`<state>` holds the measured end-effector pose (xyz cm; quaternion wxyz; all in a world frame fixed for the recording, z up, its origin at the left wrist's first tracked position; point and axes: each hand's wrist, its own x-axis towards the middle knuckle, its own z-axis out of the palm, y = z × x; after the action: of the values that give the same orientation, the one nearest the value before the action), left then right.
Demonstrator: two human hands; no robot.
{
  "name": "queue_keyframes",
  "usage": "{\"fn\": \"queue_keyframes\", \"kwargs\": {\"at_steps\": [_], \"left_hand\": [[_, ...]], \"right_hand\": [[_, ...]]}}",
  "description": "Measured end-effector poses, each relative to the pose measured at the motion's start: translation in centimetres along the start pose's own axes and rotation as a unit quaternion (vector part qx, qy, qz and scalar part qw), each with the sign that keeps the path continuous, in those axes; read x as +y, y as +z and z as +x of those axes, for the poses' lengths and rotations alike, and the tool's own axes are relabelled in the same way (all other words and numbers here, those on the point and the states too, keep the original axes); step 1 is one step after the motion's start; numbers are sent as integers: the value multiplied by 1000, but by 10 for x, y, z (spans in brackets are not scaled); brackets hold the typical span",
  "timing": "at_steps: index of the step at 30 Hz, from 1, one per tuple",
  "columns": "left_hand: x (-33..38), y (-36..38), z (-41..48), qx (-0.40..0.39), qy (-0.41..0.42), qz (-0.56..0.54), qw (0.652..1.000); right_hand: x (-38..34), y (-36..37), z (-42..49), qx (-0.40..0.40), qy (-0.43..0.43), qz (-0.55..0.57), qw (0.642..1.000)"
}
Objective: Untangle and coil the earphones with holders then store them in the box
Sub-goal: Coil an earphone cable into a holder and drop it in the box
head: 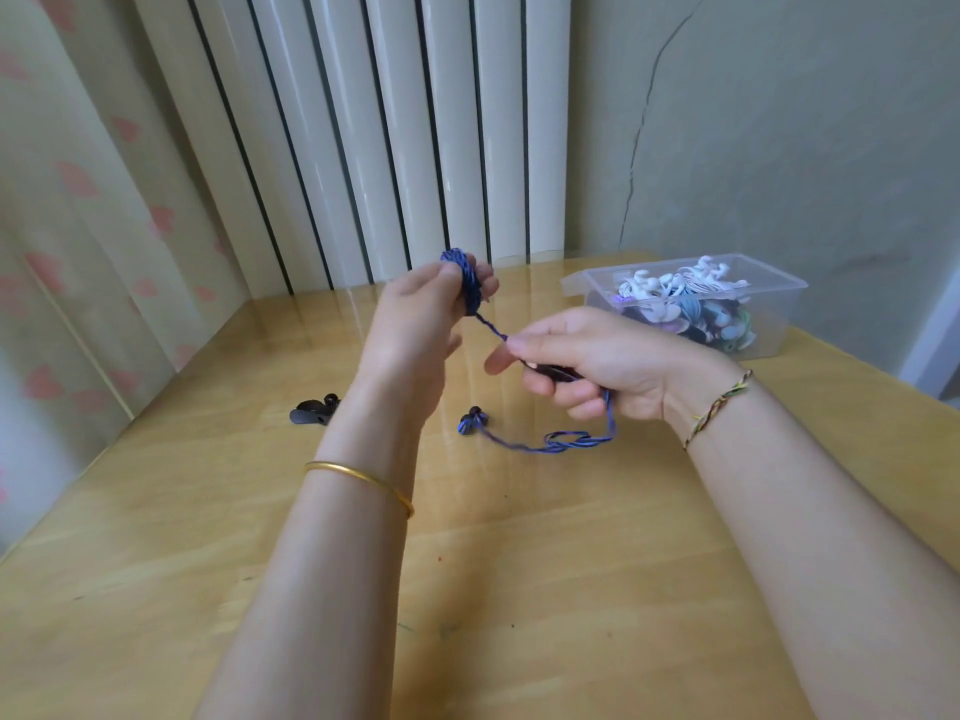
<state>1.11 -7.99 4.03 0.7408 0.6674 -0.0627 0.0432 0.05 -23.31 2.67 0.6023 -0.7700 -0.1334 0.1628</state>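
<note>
Dark piece [311,410], prob. a holder, lies on table [519,563]. Left hand [415,314] pinches blue coil [465,283], approx. half wound. Right hand [587,361] pinches the cord [491,327]; loose tail + earbuds [471,422] on table. Box [769,340] holds several sets; this 1 not stored yet.

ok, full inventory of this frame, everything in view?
earphone cable: one, blue braided, part coiled in the left hand, tail on the table
earbuds: pair, dark, table, at the cable's end
black item: one, table, left of the left arm
box: one, clear, far right, holds coiled earphones
table: one, light wood
radiator: one, white, behind
curtain: pale, pink hearts, left
bangle: gold, left wrist
bracelet: woven, right wrist
left hand: grips coil
right hand: pinches cable
</note>
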Motion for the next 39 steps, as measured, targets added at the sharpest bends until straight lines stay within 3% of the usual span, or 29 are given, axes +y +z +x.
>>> {"fn": "queue_keyframes", "kwargs": {"at_steps": [6, 10, 13, 21, 26, 33, 39], "left_hand": [[-9, 4, 2, -6, 118, 301, 946], [-8, 4, -3, -81, 115, 403, 905], [-4, 4, -7, -115, 98, 413, 898], [3, 0, -11, -221, 1, 269, 937], [7, -1, -12, -218, -113, 91, 965], [6, -6, -8, -182, -215, -163, 945], [1, 3, -4, -122, -257, -273, 919]], "right_hand": [[-8, -8, -5, 45, -17, -29, 998], [-8, -12, -6, 79, -34, -69, 994], [-7, -12, -4, 129, -51, -78, 987], [-3, -14, 0, 224, -102, 38, 968], [8, -19, 3, 193, -76, 114, 972], [17, -15, 10, 203, -119, 123, 964], [17, -2, 17, 198, -102, 60, 973]]}}
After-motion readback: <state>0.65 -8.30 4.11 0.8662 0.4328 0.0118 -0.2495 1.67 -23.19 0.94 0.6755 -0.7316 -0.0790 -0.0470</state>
